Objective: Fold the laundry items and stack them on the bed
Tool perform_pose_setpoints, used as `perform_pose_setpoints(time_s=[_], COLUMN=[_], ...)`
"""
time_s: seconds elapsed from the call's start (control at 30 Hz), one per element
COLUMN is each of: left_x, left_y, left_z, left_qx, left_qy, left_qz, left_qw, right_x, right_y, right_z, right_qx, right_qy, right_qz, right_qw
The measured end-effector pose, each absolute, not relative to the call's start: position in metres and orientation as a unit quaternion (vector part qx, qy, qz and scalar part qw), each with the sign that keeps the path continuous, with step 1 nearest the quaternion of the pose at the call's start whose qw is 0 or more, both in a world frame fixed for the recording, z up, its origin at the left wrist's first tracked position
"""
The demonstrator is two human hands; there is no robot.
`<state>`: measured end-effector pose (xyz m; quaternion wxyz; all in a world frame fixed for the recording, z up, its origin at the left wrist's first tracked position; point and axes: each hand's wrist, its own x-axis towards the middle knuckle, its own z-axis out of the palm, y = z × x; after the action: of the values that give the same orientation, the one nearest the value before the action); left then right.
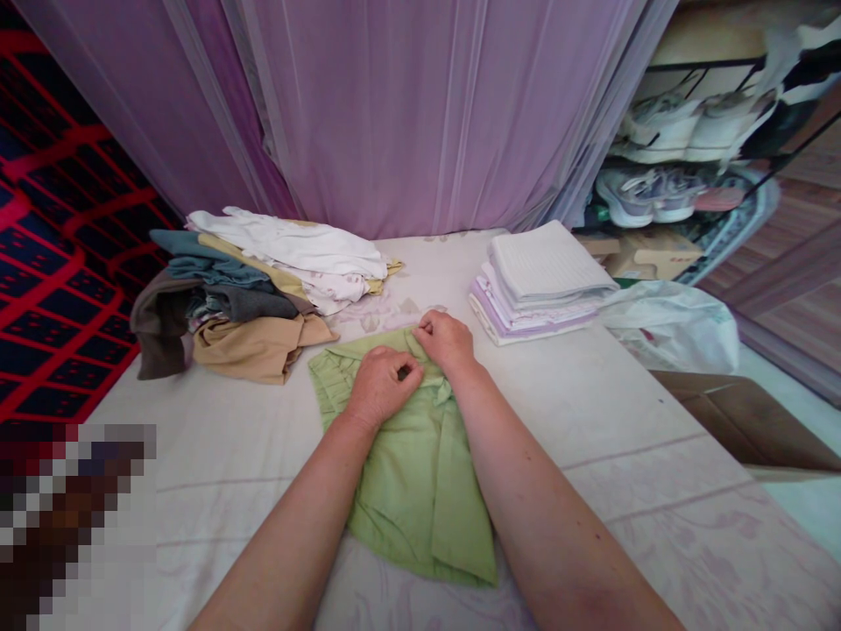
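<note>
Light green shorts (pixel 420 491) with a gathered waistband and a small tie lie on the patterned bed sheet (pixel 565 403) in front of me. My left hand (pixel 386 383) rests on the upper part of the shorts, its fingers curled and closed on the fabric, the thumb bent towards them. At the far edge of the waistband, my right hand (pixel 448 340) is closed in a pinch on the cloth. Both forearms reach in from the bottom of the view and cover parts of the shorts' sides.
A loose heap of clothes (pixel 229 289) is at the back left. Neatly folded cloths (pixel 552 267) are stacked at the back right. Purple curtains (pixel 407 114) hang behind the bed. To the right are a shoe rack (pixel 696 158), a plastic bag (pixel 676 324) and a cardboard box (pixel 742 421).
</note>
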<state>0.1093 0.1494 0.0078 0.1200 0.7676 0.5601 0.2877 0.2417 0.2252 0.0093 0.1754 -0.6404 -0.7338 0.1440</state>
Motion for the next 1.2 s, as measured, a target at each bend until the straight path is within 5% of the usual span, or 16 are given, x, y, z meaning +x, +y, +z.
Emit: perform_pose_setpoints(time_s=[0.33,0.67,1.2], left_x=[0.108,0.122,0.125], left_y=[0.148,0.137,0.141], left_z=[0.008,0.015,0.009], left_qx=[0.813,0.854,0.861], left_qy=[0.463,0.456,0.449], left_qz=[0.332,0.206,0.222], left_qw=[0.119,0.144,0.088], right_x=[0.252,0.262,0.265], right_y=[0.233,0.242,0.242], right_z=[0.011,0.003,0.011], right_qx=[-0.621,-0.565,-0.564], right_qy=[-0.727,-0.715,-0.738], right_qz=[0.208,0.304,0.292], right_qw=[0.206,0.278,0.23])
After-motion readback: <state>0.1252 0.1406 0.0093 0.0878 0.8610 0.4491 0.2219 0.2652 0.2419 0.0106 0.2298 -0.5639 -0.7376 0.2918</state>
